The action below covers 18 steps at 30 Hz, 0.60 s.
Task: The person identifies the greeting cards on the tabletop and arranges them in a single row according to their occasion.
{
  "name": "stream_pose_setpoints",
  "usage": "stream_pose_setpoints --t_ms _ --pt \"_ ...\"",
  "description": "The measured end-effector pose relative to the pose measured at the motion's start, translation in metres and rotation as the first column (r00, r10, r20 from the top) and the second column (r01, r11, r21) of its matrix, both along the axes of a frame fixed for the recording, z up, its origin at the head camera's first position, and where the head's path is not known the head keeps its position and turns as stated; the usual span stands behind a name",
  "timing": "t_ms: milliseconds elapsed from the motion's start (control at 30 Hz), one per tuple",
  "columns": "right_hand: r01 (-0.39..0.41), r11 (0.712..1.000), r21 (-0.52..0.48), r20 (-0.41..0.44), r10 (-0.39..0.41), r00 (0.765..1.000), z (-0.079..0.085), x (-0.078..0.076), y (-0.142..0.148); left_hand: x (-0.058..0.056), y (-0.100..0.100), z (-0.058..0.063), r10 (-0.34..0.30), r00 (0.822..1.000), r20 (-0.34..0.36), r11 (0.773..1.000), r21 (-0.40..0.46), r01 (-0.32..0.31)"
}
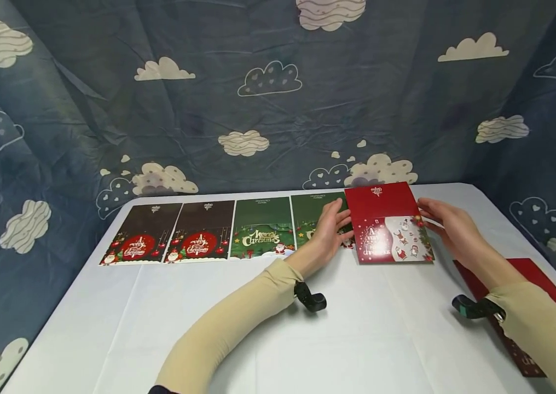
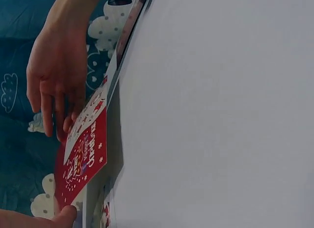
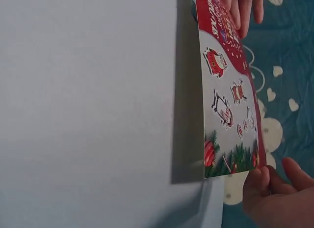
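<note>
Between my hands a red Christmas card (image 1: 376,205) stands tilted up, its lower half showing white lettering and small festive figures. My left hand (image 1: 326,232) holds the card's left edge at the fingertips, its fingers in front of a green card (image 1: 302,207). On the opposite edge are the fingertips of my right hand (image 1: 447,227). In the right wrist view, the right fingertips (image 3: 256,181) meet the corner of the card (image 3: 228,98), and a shadow falls beside its lower edge. In the left wrist view, a left fingertip (image 2: 68,215) touches a corner of the card (image 2: 88,154).
Left of my hands, two dark brown Christmas cards (image 1: 145,221) and another green card (image 1: 262,216) lie in a row along the back of the white table (image 1: 337,350). More red cards (image 1: 534,273) lie under my right forearm. A cloud-patterned curtain (image 1: 278,120) hangs behind.
</note>
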State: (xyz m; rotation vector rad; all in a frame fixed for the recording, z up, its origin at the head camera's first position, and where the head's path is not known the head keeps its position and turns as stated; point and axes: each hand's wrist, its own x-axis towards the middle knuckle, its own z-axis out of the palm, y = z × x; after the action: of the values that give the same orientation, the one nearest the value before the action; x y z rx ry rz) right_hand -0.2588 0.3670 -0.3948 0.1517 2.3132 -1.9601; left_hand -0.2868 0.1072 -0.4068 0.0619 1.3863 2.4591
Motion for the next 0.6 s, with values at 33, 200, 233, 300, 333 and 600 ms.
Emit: stream_pose_setpoints --t_ms 33,200,233,300,333,600 --pt "0.005 1.0 -0.003 -0.002 -0.005 1.0 -0.001 -0.003 0.0 -0.002 0.001 0.0 0.002 1.0 0.002 1.0 0.003 -0.002" --pt "0.046 0.999 -0.027 0.01 -0.045 0.999 -0.002 -0.018 0.008 -0.015 0.01 0.001 -0.005 1.0 0.02 1.0 0.017 0.005" --pt "0.05 0.999 -0.017 0.015 -0.05 0.999 -0.001 -0.021 0.01 -0.017 0.012 0.0 -0.005 1.0 0.026 1.0 0.02 0.004" --pt "0.05 0.999 -0.007 0.019 -0.05 0.999 -0.001 -0.027 0.014 -0.022 0.017 -0.001 -0.008 0.999 0.037 1.0 0.025 0.007" --pt "0.045 0.999 0.01 0.021 -0.045 0.999 -0.001 -0.03 0.015 -0.024 0.018 -0.001 -0.009 0.999 0.043 1.0 0.025 0.008" --pt "0.026 0.999 0.046 0.046 -0.028 0.999 -0.006 -0.049 0.022 -0.039 0.025 -0.007 -0.001 0.998 0.061 1.0 0.012 0.0"
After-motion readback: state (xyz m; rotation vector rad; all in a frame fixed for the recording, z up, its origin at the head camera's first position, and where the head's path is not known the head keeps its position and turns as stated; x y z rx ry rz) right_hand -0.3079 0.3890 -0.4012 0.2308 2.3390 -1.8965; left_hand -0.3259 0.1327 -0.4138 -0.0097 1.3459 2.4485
